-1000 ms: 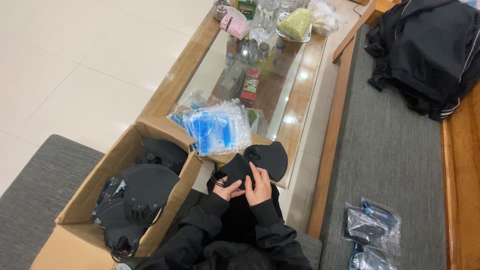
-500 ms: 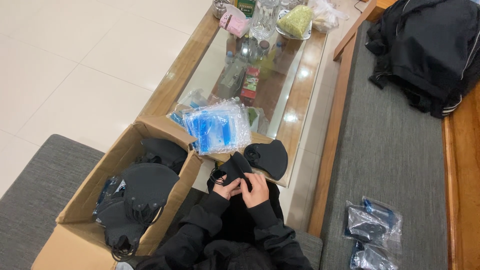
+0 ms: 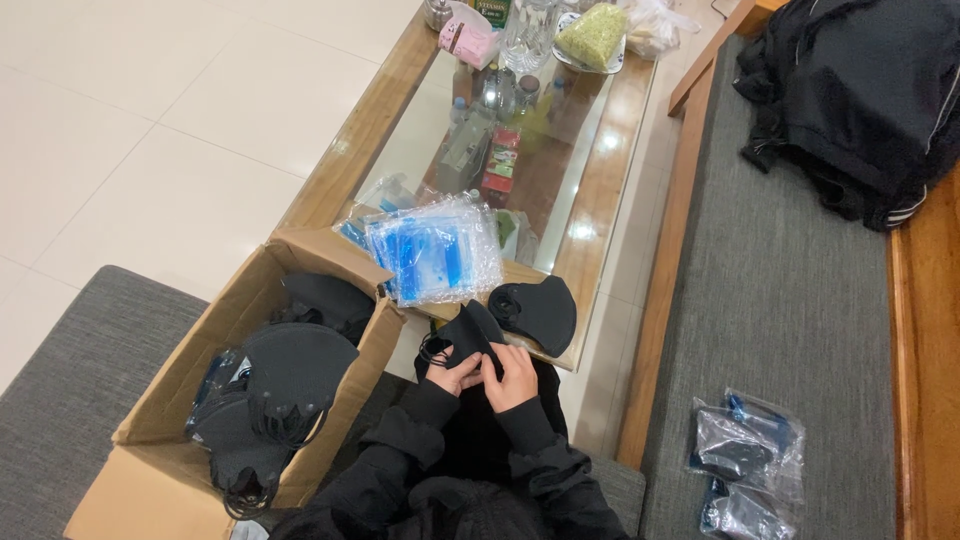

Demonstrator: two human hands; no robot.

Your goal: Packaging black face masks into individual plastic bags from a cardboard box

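Hands nudged left, both gripping black mask (image 3: 468,337).

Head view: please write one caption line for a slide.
Both hands fold a black face mask beside a cardboard box of masks.

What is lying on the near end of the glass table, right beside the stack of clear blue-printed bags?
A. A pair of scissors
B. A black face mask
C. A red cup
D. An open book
B: a black mask lies flat on the table just right of the bags, while both hands hold another mask in front of it.
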